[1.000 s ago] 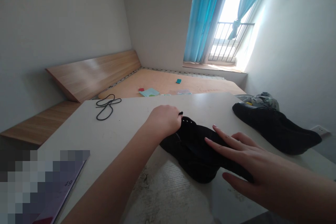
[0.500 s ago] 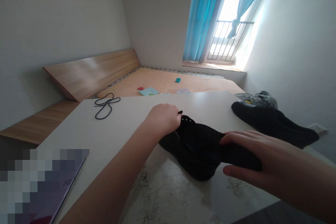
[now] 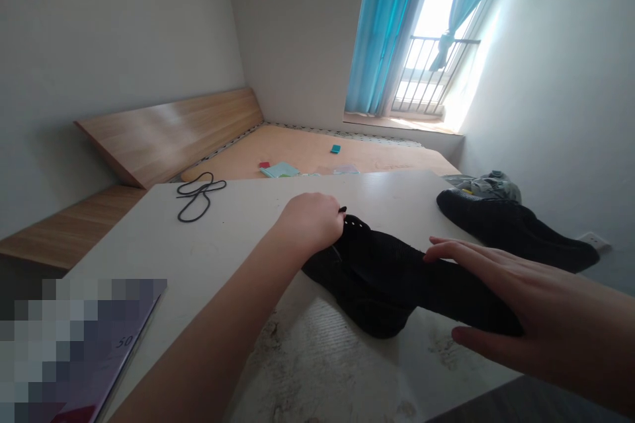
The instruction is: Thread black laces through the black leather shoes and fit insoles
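A black shoe (image 3: 377,317) rests on the white table in the middle of the head view, its eyelet flap (image 3: 356,221) showing beside my left fingers. My left hand (image 3: 315,221) is closed on the upper of that shoe, with its fingertips hidden behind it. A long dark insole (image 3: 466,294) sticks out of the shoe's opening towards the right. My right hand (image 3: 526,301) holds it around its outer end, fingers along the top edge and thumb below. The insole's other end is hidden inside the shoe.
A second black shoe (image 3: 510,228) lies at the table's right edge. A loose dark shoelace (image 3: 198,195) is at the far left of the white table (image 3: 248,201). A purple booklet (image 3: 133,337) lies front left. Behind stands a bed (image 3: 297,142) with small packets.
My right hand has moved right and slightly down, and more of the insole shows outside the shoe. My left hand keeps its hold on the shoe.
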`<state>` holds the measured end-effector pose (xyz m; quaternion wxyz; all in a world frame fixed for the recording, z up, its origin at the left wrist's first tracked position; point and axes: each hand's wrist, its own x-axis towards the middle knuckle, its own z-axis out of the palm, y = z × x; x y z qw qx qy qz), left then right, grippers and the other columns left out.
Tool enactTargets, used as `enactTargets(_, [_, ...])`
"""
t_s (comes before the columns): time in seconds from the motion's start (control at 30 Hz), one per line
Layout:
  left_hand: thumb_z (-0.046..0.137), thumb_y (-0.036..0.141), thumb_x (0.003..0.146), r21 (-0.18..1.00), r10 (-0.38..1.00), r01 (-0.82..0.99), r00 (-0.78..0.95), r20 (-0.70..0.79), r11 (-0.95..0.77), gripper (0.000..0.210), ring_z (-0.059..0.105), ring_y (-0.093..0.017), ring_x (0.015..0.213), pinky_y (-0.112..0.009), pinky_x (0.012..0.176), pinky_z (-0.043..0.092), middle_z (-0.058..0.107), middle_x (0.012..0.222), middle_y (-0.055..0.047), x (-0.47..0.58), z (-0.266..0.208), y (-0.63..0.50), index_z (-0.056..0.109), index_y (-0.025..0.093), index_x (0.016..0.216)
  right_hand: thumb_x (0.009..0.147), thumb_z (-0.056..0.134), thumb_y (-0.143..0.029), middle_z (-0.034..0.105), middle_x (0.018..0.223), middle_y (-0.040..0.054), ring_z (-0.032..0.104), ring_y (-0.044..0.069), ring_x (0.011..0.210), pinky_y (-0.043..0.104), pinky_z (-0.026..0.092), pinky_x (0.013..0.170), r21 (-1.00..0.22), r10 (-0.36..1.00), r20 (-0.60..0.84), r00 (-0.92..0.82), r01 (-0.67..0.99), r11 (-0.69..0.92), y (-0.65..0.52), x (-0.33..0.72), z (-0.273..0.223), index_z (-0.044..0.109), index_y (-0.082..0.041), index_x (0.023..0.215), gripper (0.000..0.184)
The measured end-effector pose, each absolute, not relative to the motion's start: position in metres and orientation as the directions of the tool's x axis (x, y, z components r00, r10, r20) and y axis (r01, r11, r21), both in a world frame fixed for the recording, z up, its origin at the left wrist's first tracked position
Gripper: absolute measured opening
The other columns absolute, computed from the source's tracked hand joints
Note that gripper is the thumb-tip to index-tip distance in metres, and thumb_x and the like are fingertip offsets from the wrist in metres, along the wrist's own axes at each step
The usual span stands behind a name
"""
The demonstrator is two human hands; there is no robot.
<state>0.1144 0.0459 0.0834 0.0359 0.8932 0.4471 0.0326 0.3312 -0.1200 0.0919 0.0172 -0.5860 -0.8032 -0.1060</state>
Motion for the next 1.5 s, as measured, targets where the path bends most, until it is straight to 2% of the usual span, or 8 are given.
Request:
enactTargets(0.13, [0.037, 0.035, 0.088, 0.096, 0.805, 0.800, 0.593, 0.019, -0.592, 0.037, 0.066, -0.027, 0.091, -0.036, 0.074, 0.049, 0.072, 0.097, -0.011, 0.115, 0.084, 0.045, 0.070, 0.018, 0.088, 0.077, 0.060, -0.046, 0.068, 0.106, 0.0052, 0.068, 0.026, 0.087, 0.035, 0.059, 0.068, 0.048, 0.981, 0.048, -0.187, 0.982, 0.184, -0.120, 0.331, 0.103, 0.058, -0.031, 0.117, 0.043])
enactTargets(0.27, [0.036, 0.035, 0.088, 0.097, 0.804, 0.800, 0.594, 0.016, -0.592, 0.037, 0.066, -0.027, 0.090, -0.036, 0.073, 0.049, 0.072, 0.097, -0.010, 0.115, 0.084, 0.045, 0.069, 0.019, 0.088, 0.077, 0.060, -0.045, 0.070, 0.095, 0.0020, 0.069, 0.023, 0.078, 0.033, 0.057, 0.061, 0.013, 0.987, 0.014, -0.159, 0.987, 0.159, -0.113, 0.324, 0.116, 0.063, -0.033, 0.107, 0.032])
enactTargets(0.47, [0.037, 0.035, 0.088, 0.094, 0.801, 0.797, 0.598, 0.019, -0.597, 0.037, 0.066, -0.027, 0.092, -0.036, 0.075, 0.049, 0.072, 0.099, -0.010, 0.115, 0.083, 0.045, 0.070, 0.019, 0.090, 0.076, 0.055, -0.033, 0.066, 0.117, 0.0154, 0.068, 0.029, 0.095, 0.039, 0.059, 0.073, 0.264, 0.878, 0.240, -0.415, 0.898, 0.352, -0.106, 0.316, 0.106, 0.050, -0.008, 0.132, 0.061])
enactTargets(0.6, [0.036, 0.036, 0.088, 0.091, 0.801, 0.797, 0.598, 0.022, -0.597, 0.038, 0.066, -0.028, 0.092, -0.037, 0.075, 0.049, 0.072, 0.098, -0.011, 0.115, 0.083, 0.045, 0.070, 0.019, 0.090, 0.075, 0.059, -0.035, 0.068, 0.107, 0.0194, 0.068, 0.031, 0.093, 0.042, 0.058, 0.073, 0.355, 0.855, 0.262, -0.448, 0.868, 0.346, -0.102, 0.306, 0.095, 0.056, -0.002, 0.122, 0.058])
enactTargets(0.73, [0.036, 0.037, 0.088, 0.089, 0.806, 0.802, 0.592, 0.017, -0.591, 0.038, 0.066, -0.027, 0.090, -0.035, 0.074, 0.049, 0.072, 0.097, -0.011, 0.115, 0.083, 0.046, 0.070, 0.019, 0.089, 0.079, 0.058, -0.054, 0.067, 0.083, 0.0080, 0.066, 0.027, 0.078, 0.043, 0.053, 0.065, 0.252, 0.945, 0.157, -0.288, 0.937, 0.244, -0.095, 0.299, 0.097, 0.063, -0.017, 0.092, 0.039])
enactTargets(1.1, [0.035, 0.039, 0.089, 0.094, 0.798, 0.795, 0.602, 0.006, -0.600, 0.039, 0.065, -0.026, 0.091, -0.034, 0.074, 0.048, 0.072, 0.099, -0.010, 0.114, 0.083, 0.046, 0.070, 0.020, 0.091, 0.082, 0.052, -0.040, 0.064, 0.063, 0.0025, 0.058, 0.017, 0.051, 0.026, 0.031, 0.046, 0.082, 0.980, -0.176, -0.089, 0.991, 0.105, -0.082, 0.284, 0.126, 0.065, -0.025, 0.078, 0.021])
enactTargets(1.27, [0.035, 0.039, 0.089, 0.087, 0.800, 0.797, 0.600, 0.000, -0.598, 0.040, 0.065, -0.026, 0.091, -0.033, 0.073, 0.048, 0.072, 0.099, -0.010, 0.115, 0.084, 0.045, 0.070, 0.020, 0.091, 0.083, 0.050, -0.030, 0.064, 0.062, 0.0022, 0.058, 0.018, 0.053, 0.027, 0.031, 0.046, 0.123, 0.954, -0.285, -0.097, 0.983, 0.137, -0.064, 0.277, 0.132, 0.066, -0.024, 0.071, 0.021])
enactTargets(1.5, [0.035, 0.038, 0.089, 0.082, 0.796, 0.794, 0.605, -0.003, -0.603, 0.039, 0.065, -0.027, 0.092, -0.035, 0.073, 0.048, 0.072, 0.099, -0.010, 0.115, 0.085, 0.044, 0.070, 0.020, 0.091, 0.086, 0.048, -0.021, 0.070, 0.081, 0.0055, 0.066, 0.023, 0.071, 0.031, 0.041, 0.056, 0.268, 0.911, -0.398, -0.107, 0.936, 0.227, -0.056, 0.261, 0.142, 0.069, -0.021, 0.084, 0.021])
